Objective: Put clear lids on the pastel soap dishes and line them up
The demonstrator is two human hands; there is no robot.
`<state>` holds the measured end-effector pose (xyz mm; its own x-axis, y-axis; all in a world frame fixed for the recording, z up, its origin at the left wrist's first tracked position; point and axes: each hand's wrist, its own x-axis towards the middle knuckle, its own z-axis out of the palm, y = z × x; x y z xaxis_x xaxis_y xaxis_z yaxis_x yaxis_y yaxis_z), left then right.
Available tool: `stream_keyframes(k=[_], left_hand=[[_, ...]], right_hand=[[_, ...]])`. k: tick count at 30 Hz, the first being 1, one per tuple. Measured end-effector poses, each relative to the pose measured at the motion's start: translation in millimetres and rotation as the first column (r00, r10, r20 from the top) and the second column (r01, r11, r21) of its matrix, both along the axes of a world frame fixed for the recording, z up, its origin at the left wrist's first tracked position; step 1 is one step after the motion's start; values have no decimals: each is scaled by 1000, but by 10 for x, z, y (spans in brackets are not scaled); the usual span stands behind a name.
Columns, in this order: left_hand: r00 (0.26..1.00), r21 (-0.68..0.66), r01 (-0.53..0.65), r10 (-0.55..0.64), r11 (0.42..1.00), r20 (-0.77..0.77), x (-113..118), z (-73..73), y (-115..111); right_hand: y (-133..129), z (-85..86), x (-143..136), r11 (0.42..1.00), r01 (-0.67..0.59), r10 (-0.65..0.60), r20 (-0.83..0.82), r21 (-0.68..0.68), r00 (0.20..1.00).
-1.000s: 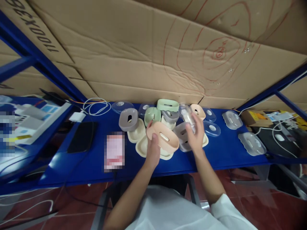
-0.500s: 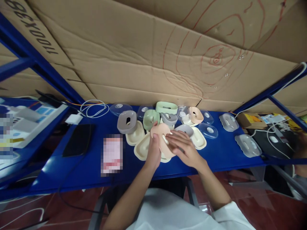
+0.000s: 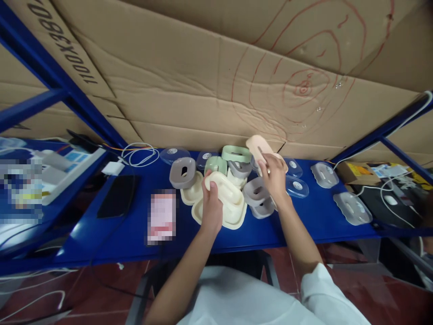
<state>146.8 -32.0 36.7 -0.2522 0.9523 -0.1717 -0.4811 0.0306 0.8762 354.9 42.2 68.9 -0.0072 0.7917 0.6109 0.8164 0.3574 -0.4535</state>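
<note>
"Peach slotted part [image 3: 260, 148]: state its location and grip."

"Right of centre in the frame, raised and tilted above the rear row. The right hand [image 3: 274, 174] grips its near end, fingers closed on it."

"Left hand [image 3: 212, 210]?"

"Fingers narrow, thumb on the upper face, holding the cream tray [image 3: 233, 205] at its left edge, centre of the frame. The tray is tilted over another cream tray [image 3: 197, 213]."

"Step in hand?"

"Judged as handling two separate parts, one per hand; they are apart."

"Requirements for the next move?"

"Maintain both grips. Any lowering of the peach part calls for clearance from the green slotted box [image 3: 237, 153] and the grey box [image 3: 255, 192]; all sit crowded on the blue bench [image 3: 304, 221]."
</note>
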Motion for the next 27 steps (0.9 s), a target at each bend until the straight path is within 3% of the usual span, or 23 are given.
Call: stream_keyframes(k=[3,5,8,9,10,12,14,15,16,18,19,21,23,24,26,27], left_hand=[[1000,-24,-17,17,1000,14,-13,-17,2],[999,-24,-17,18,1000,29,-5,-29,3],[992,12,21,-22,1000,123,28,-19,25],[986,34,41,-46,999,158,39,-8,34],[981,61,64,-74,996,177,46,4,39],[988,113,95,-108,989,114,31,18,16],[986,171,107,-81,979,-147,-44,-3,-72],[939,202,100,-25,974,-342,-106,-34,-145],[826,243,130,31,961,-563,-182,-81,-234],[491,288,153,180,945,-852,-364,-217,-443],[348,304,154,236,940,-907,-461,-297,-552],[178,296,191,264,936,-948,-649,-456,-748],[101,303,205,288,931,-952,-808,-574,-887],[89,315,215,303,924,-949,-870,-607,-930],[116,344,236,325,909,-938,-938,-614,-969],[147,358,251,330,899,-932,-940,-589,-969]], right_hand=[[97,18,23,996,-59,67,130,-67,989],[-89,-5,-68,964,-244,257,131,-105,957],[-487,-45,-252,785,-586,613,110,-201,783],[-574,-49,-296,746,-632,660,103,-208,745],[-616,-47,-323,743,-641,665,100,-194,740],[-551,-26,-320,807,-573,588,111,-139,801],[-331,4,-246,879,-463,476,170,-114,863],[-194,19,-183,910,-398,414,223,-114,883],[-61,34,-99,937,-332,351,279,-114,894],[139,58,153,970,-221,243,353,-101,903],[186,66,334,984,-155,175,362,-82,916],[146,62,822,1000,7,2,320,-27,947],[-68,7,1443,953,301,-301,251,41,920],[-229,-45,1773,900,432,-433,212,54,876],[-611,-198,2391,762,647,-644,152,32,750],[-812,-289,2651,651,758,-743,164,-48,649]])
